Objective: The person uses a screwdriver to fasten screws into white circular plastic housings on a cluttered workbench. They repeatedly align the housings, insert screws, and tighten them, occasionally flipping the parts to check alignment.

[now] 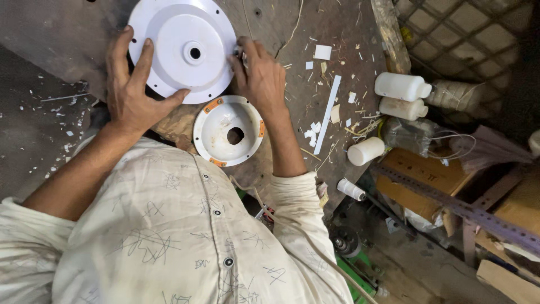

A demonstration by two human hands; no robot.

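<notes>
Left hand point(130, 90) fingers spread flat on white disc point(183, 48); right hand point(260, 76) fingers pinch rim.

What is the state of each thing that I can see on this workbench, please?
White round cover plate: flat on the bench, held at both edges.
Left hand: spread, pressing on the plate's left rim.
Right hand: gripping the plate's right edge.
White bowl-shaped housing: lying open side up, empty, hole in its base.
Two white bottles: lying on their sides, capped.
White strip: lying flat among scraps.
</notes>
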